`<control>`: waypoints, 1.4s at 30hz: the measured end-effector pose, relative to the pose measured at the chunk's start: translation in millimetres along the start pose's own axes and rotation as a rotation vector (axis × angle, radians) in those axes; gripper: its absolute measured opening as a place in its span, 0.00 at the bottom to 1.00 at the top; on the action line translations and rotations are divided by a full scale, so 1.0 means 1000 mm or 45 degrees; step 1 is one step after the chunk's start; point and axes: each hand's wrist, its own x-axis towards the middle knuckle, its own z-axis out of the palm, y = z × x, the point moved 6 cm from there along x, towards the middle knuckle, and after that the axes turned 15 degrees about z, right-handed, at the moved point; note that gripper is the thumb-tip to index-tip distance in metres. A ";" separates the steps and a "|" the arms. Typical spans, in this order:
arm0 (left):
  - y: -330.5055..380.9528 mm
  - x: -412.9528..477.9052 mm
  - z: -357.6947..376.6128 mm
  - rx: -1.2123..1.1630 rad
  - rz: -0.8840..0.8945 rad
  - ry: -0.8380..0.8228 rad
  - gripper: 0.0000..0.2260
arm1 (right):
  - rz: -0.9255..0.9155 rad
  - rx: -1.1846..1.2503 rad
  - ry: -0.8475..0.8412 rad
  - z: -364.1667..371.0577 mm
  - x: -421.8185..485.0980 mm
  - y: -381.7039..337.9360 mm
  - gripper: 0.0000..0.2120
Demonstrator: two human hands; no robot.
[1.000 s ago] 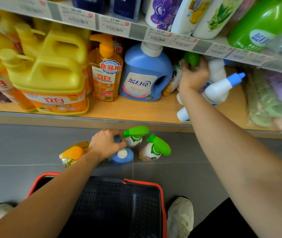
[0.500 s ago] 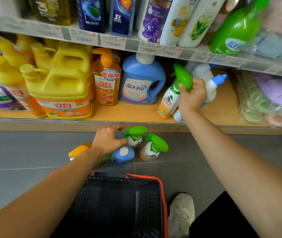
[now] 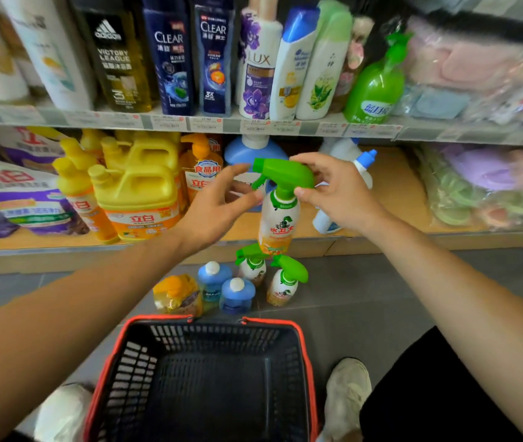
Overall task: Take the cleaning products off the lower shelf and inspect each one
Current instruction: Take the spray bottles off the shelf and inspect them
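Observation:
A white and orange spray bottle (image 3: pixel 277 218) with a green trigger head hangs upright in front of the lower shelf (image 3: pixel 391 189). My right hand (image 3: pixel 333 189) pinches it at the green head and neck. My left hand (image 3: pixel 218 202) is raised beside it with fingers spread, fingertips close to the trigger; I cannot tell if they touch. On the floor below stand two more green spray bottles (image 3: pixel 285 282), two blue bottles (image 3: pixel 236 295) and an orange pouch (image 3: pixel 177 295).
A black basket with a red rim (image 3: pixel 305 339) sits on the grey floor between my shoes. The lower shelf holds yellow jugs (image 3: pixel 139 189), an orange pump bottle (image 3: pixel 201 173), a blue jug and white bottles with blue caps (image 3: pixel 362 167). Shampoo bottles fill the upper shelf.
My right hand has pulled the spray bottle off the shelf and lifted it out front. My left hand has left the bottles on the floor and risen toward it.

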 end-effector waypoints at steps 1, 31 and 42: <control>0.014 -0.001 -0.003 0.024 0.038 -0.014 0.18 | 0.000 0.021 -0.040 0.002 -0.007 -0.007 0.22; 0.084 -0.095 -0.022 0.076 0.003 0.031 0.08 | -0.155 0.024 -0.217 0.058 -0.088 -0.019 0.21; 0.093 -0.094 -0.022 0.412 0.210 -0.002 0.10 | -0.157 0.072 -0.203 0.057 -0.085 -0.019 0.20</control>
